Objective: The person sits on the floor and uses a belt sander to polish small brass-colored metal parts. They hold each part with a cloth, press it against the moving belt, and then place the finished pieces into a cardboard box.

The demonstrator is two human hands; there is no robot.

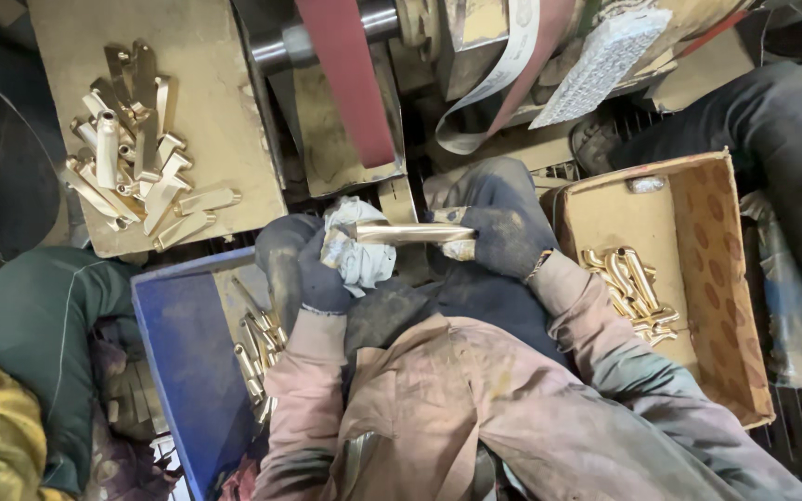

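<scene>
- Your left hand (313,269), in a dark glove, was curled tight around a crumpled white rag (356,249) bunched over the nine o'clock end of the brass tube (410,232). A loose tail of that rag hung free at six o'clock, and I judged it could catch and drag your fingers with it if it met anything moving.
- Your right hand (503,241), also gloved, was closed on the tube's three o'clock end, fingers wrapped over the top. The tube lay level across your lap between both fists. With dusty gloves on polished metal, I reckoned the grip could slip and the tube roll off your knees.
- At seven o'clock from your hands, the blue crate (183,362) held more brass pieces close against your left elbow. A dropped tube there would likely dent or scratch them.
- At three o'clock, the cardboard box (698,278) held a small heap of brass fittings (628,292). Its near wall looked soft and sagging, so leaning on it might have spilled the heap.
- At twelve o'clock, the red sanding belt (350,83) ran just beyond your hands. This was the chief risk as I saw it: rag or glove cuff could be pulled in.
- At ten o'clock, farthest off, brass pieces (136,148) lay piled loosely on a flat board (215,93), near its edge. A knock could have sent them sliding.
</scene>
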